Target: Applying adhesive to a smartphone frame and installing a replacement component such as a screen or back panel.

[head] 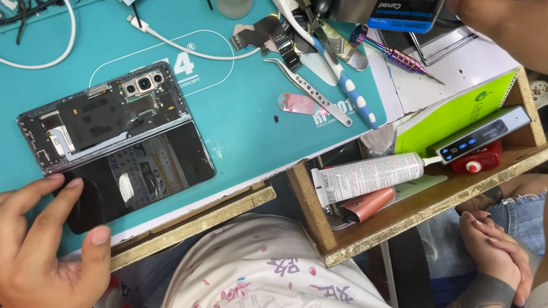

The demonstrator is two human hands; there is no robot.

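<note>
back cover already off the phone (117, 128), board exposed; left hand (36, 242) open, fingertips steadying it, right hand (494, 13) pinching a flat card (405, 9), glue tube (367, 178) untouched in the drawer

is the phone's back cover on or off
Off: the phone lies open on the teal mat, boards and camera modules exposed, left hand touching its lower corner.

A teal work mat (250, 122) is covering the bench top; a wooden drawer (424, 204) is hanging open beneath; bright even light is falling throughout.
</note>
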